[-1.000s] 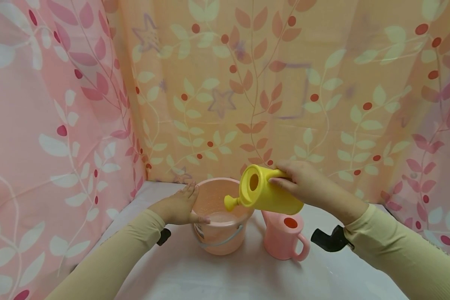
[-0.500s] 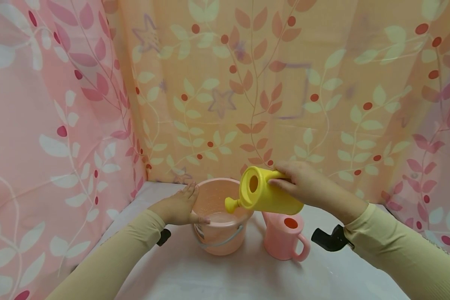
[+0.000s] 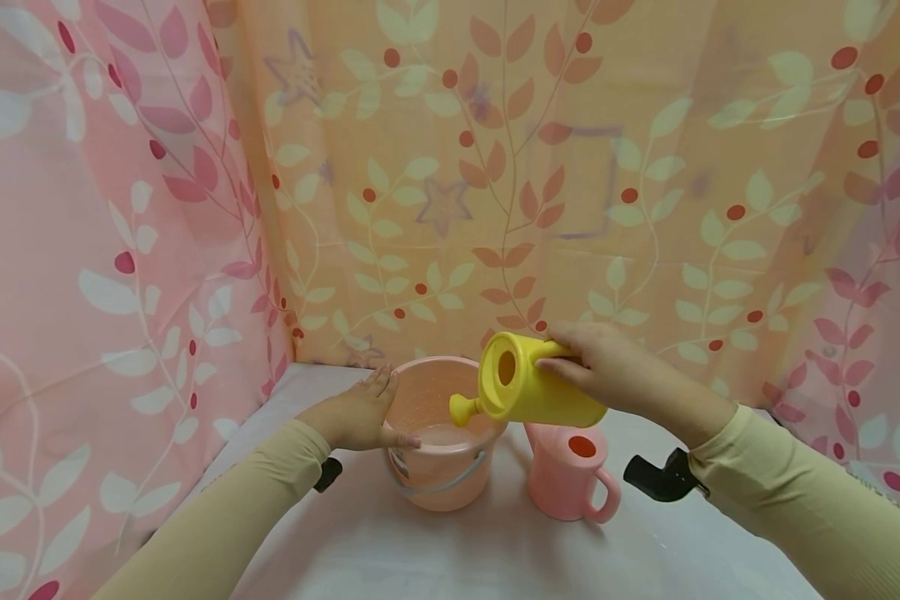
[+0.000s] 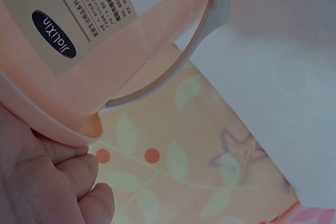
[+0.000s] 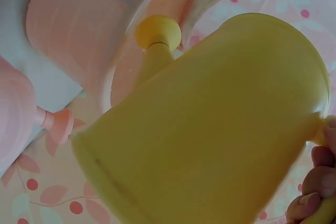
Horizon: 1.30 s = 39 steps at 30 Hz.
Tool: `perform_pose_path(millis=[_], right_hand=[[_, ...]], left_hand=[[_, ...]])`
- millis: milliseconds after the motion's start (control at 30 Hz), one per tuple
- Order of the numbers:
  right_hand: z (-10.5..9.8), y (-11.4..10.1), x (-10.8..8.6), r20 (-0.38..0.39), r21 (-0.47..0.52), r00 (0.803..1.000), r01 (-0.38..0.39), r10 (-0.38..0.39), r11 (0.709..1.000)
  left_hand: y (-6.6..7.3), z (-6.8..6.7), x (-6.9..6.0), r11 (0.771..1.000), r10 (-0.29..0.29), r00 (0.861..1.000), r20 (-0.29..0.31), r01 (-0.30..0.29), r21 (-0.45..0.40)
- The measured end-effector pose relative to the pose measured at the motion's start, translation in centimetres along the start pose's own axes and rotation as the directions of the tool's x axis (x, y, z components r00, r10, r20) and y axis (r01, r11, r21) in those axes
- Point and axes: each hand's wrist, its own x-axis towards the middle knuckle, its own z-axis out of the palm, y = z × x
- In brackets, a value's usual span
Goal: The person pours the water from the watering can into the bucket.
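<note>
My right hand (image 3: 607, 367) grips the handle of a yellow watering can (image 3: 547, 387), held tilted in the air with its spout over a peach bucket (image 3: 442, 487). In the right wrist view the can's body hides most of the bucket's mouth, and its round sprinkler head (image 5: 158, 32) points into the opening. My left hand (image 3: 360, 412) rests on the bucket's left rim, its fingers extended and its thumb lying on the front of the rim. Small specks show on the bucket's inner wall; whether water is flowing cannot be made out.
A pink watering can (image 3: 566, 475) stands just right of the bucket, below the yellow one. The bucket's grey handle (image 3: 442, 483) hangs down in front. Leaf-patterned cloth (image 3: 435, 208) encloses the white tabletop (image 3: 450, 558) at the back and sides.
The yellow watering can has tipped very slightly, its spout a touch lower than a second ago. Both hands and the bucket keep their places.
</note>
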Motion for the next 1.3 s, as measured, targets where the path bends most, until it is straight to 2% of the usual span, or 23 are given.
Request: perform_pose_path(millis=[400,700,933,1300], right_hand=[[-0.05,0.05,0.01,-0.003,-0.006,0.999,0.037,-0.037,0.999],[0.31,0.16,0.12,-0.024,-0.045,0.995,0.096,-0.097,0.994],[0.57,0.27,0.3,-0.005,-0.008,0.994,0.108,-0.108,0.994],[0.54,0.12,0.82,-0.011,-0.035,0.987,0.16,-0.16,0.987]], left_hand=[[-0.04,0.29,0.11,1.0,-0.007,1.0,-0.002,0.007,0.006],[-0.15,0.41,0.33,1.0,-0.006,1.0,-0.004,0.006,0.015],[-0.11,0.34,0.28,1.0,-0.006,1.0,0.002,0.006,0.016],[-0.08,0.19,0.21,1.0,-0.003,1.0,-0.009,0.003,0.015]])
